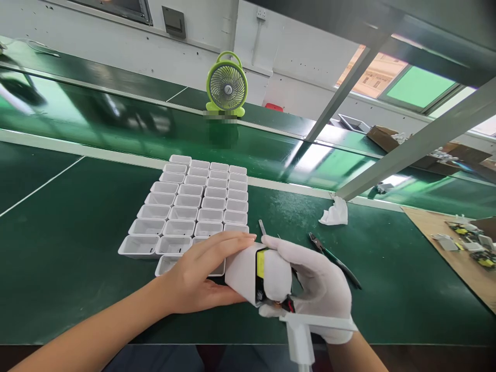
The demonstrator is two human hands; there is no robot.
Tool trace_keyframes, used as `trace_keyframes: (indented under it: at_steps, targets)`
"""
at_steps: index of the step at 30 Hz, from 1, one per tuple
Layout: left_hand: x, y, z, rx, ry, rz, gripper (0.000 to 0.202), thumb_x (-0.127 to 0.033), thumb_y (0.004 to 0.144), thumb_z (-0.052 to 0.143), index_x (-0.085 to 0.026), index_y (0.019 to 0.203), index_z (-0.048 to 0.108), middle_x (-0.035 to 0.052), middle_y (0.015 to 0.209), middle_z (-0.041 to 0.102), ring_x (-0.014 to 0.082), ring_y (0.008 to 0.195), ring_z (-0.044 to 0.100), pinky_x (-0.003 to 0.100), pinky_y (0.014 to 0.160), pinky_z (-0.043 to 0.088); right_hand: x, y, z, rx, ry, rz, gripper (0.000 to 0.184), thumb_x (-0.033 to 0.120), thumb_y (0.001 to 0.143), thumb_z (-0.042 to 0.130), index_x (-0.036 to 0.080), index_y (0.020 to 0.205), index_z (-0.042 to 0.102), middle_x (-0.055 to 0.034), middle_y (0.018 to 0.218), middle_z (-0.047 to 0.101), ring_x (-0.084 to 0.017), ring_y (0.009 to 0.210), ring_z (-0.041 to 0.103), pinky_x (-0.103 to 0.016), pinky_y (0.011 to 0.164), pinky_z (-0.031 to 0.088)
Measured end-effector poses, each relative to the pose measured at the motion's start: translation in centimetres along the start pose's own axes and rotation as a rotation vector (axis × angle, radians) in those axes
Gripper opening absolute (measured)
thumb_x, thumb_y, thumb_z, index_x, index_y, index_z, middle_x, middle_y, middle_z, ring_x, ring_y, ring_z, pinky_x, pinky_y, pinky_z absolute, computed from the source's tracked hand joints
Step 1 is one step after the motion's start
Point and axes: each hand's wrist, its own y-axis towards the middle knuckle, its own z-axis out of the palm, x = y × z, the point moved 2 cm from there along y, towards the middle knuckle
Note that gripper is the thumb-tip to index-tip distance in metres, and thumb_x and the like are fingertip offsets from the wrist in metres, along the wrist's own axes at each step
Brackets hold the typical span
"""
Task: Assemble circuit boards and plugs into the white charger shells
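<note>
- Grasping one end of a white casing [238, 274], the bare left hand [197, 274] has fingers over its top, thumb beneath; the casing is above the near part of the green table [89, 222].
- Curled about the other end, the gloved right hand [323, 279] grips it; white against white, where glove stops and housing starts is hard to tell.
- Between them shows a yellow-and-black insert [260, 266], its rest hidden.
- Below the glove, a T-shaped white piece [300, 343] is cut off by the bottom edge; whether it is attached is unclear.
- The left hand partly covers the nearest white boxes [189, 201].
</note>
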Motion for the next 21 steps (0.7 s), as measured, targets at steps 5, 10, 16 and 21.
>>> trace_keyframes:
  at_steps: [5, 10, 16, 21]
  targets:
    - [-0.3, -0.3, 0.4, 0.019, -0.129, -0.093, 0.072, -0.025, 0.082, 0.085, -0.017, 0.145, 0.05, 0.0145, 0.13, 0.06, 0.0239, 0.121, 0.061, 0.032, 0.105, 0.054, 2.0, -0.1, -0.5, 0.029, -0.221, -0.206, 0.087, 0.025, 0.075, 0.089, 0.023, 0.149, 0.044, -0.0104, 0.147, 0.057, -0.025, 0.137, 0.057, -0.037, 0.115, 0.053]
    - [-0.5, -0.8, 1.9, 0.293, -0.562, -0.374, 0.07, -0.026, 0.084, 0.082, -0.034, 0.146, 0.049, 0.011, 0.129, 0.059, 0.0243, 0.114, 0.063, 0.034, 0.091, 0.059, 3.4, -2.6, -1.2, 0.005, -0.299, -0.113, 0.061, 0.019, 0.085, 0.079, 0.026, 0.139, 0.05, -0.0091, 0.143, 0.06, -0.021, 0.133, 0.06, -0.032, 0.11, 0.054]
    - [-0.6, -1.4, 3.4, 0.63, -0.88, -0.396, 0.086, -0.025, 0.087, 0.076, -0.034, 0.156, 0.026, 0.0141, 0.151, 0.049, 0.0285, 0.124, 0.063, 0.045, 0.107, 0.051, 3.6, -6.8, 0.6, -0.014, -0.252, 0.106, 0.049, 0.017, 0.085, 0.078, 0.027, 0.128, 0.056, -0.0027, 0.112, 0.07, -0.016, 0.1, 0.069, -0.028, 0.088, 0.059]
    - [-0.6, -1.9, 3.7, 0.464, -0.616, -0.493, 0.1, -0.052, 0.07, 0.091, -0.038, 0.15, 0.034, 0.0095, 0.143, 0.053, 0.0309, 0.128, 0.056, 0.048, 0.11, 0.045, 1.1, -10.1, 4.2, -0.274, -0.374, 0.314, 0.042, 0.017, 0.084, 0.077, 0.027, 0.12, 0.059, 0.0006, 0.102, 0.069, -0.012, 0.082, 0.067, -0.025, 0.076, 0.057]
